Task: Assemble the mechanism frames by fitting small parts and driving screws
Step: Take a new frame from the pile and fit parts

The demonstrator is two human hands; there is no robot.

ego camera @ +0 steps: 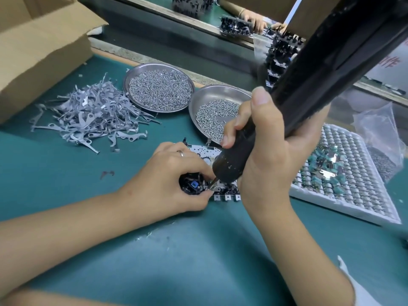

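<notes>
Right hand [265, 151] clamps the smooth black cylindrical screwdriver [309, 85]; left hand [174, 184] pinches the perforated metal frame [203, 151].

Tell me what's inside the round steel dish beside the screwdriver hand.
The round steel dish holds small silver screws, with a bare patch mid-dish. The right hand gripping the black electric screwdriver hides its near-right part.

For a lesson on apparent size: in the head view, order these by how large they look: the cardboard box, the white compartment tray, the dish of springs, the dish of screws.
1. cardboard box, partly cut off
2. white compartment tray
3. dish of springs and dish of screws: look alike; the hand hides part of one
</notes>
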